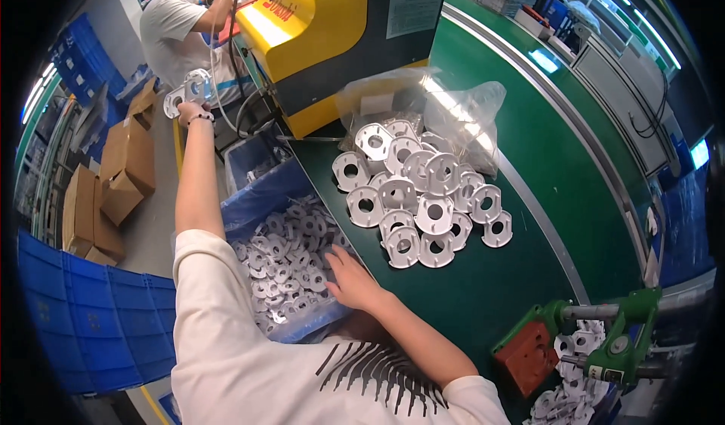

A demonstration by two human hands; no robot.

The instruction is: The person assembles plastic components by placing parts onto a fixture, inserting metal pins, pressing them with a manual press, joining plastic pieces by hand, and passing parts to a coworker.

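Note:
My left hand (193, 113) is stretched far out to the left, closed on a few white plastic ring parts (198, 85) with round center holes. At the near right edge of a bin lined with blue plastic (308, 324), my right hand (352, 280) has its fingers spread. Its fingertips reach over the many small white plastic parts (283, 262) inside, and I see nothing held in it. Beside the bin, a heap of larger white ring parts (398, 194) lies on the green table (423, 304).
A clear plastic bag (468, 119) lies behind the heap, near a yellow and grey machine (317, 47). At right stands a green hand press (623, 342) with a brown block. Cardboard boxes (128, 168), blue crates (98, 312) and a seated person (177, 40) are at left.

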